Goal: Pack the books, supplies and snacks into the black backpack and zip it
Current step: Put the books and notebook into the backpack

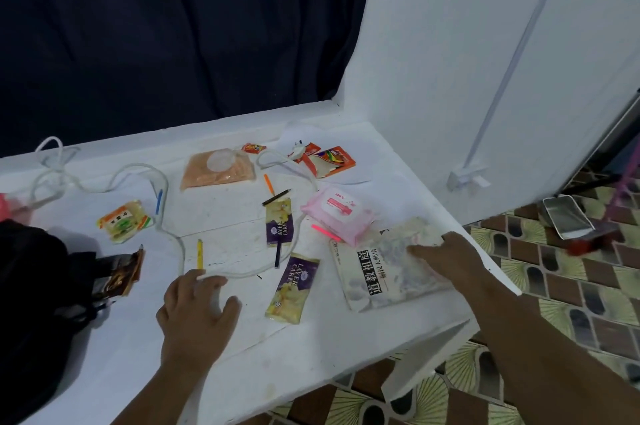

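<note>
Packing is judged barely begun. The black backpack (31,303) sits at the left edge of the white tabletop (138,355), partly out of frame; whether it is open, and what it already contains, cannot be told. A brown snack wrapper (126,274) lies against its near side, touching it. Nearly everything else is spread loose on the tabletop: a book with a pale cover (388,268) near the right edge, two purple layer-cake packets (292,287), a pink wipes pack (337,213) just beyond the book, a yellow-green snack packet (124,220), an orange pouch (218,170), an opened orange carton (330,161), a yellow pencil (200,253), two dark pencils (276,197), and orange, pink and blue pens or markers. A white cord (145,170) loops among these items. The right hand (443,253) rests on the book with fingers extended flat across the cover, gripping nothing. The left hand (197,300) lies relaxed with fingers spread on the tabletop, its fingertips touching the near end of the yellow pencil and holding nothing. Remaining, by this assessment: every visible book, supply and snack must go into the backpack, and the zip must be closed.
</note>
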Available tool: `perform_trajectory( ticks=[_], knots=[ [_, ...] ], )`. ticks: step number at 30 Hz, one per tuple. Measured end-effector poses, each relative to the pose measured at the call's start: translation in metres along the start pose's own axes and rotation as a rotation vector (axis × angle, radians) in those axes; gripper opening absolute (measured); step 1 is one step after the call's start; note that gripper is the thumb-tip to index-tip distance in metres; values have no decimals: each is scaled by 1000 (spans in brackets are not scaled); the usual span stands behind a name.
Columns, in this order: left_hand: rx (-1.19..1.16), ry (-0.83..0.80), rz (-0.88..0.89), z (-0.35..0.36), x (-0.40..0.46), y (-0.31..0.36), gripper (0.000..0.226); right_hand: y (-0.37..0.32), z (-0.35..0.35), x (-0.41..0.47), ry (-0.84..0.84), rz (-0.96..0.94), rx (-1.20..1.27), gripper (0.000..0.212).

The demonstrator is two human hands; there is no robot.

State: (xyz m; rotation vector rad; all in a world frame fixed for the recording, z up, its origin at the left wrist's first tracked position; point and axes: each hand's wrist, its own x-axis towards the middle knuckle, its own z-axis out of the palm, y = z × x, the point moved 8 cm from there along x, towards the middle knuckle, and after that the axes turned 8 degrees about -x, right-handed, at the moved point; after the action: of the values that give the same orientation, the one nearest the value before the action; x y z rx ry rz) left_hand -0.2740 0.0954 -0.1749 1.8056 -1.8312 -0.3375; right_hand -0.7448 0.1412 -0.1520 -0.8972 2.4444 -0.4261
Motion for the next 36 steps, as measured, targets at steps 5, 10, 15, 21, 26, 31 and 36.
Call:
perform_trajectory(
  ticks=[5,10,15,21,26,31,36],
  knots=[
    [-14,21,21,-3,-1,4,34,1,-5,-2,-169,15,366,28],
    [-32,13,9,-4,-2,4,36,-5,-4,-19,-205,-62,458,34],
    [-54,-35,-17,-4,-3,3,38,-3,-23,-33,79,-140,141,25],
    [-78,-195,-153,2,5,-2,24,-24,-27,-65,-94,-281,312,17],
    [-169,-295,-180,-12,21,3,28,-59,-65,-97,-7,-480,157,10],
    [-224,-29,20,-40,21,36,35,-101,-92,-134,-5,-628,129,10],
    [-750,-179,-163,-48,4,77,18,-143,-56,-149,-212,-682,453,5]
  ],
)
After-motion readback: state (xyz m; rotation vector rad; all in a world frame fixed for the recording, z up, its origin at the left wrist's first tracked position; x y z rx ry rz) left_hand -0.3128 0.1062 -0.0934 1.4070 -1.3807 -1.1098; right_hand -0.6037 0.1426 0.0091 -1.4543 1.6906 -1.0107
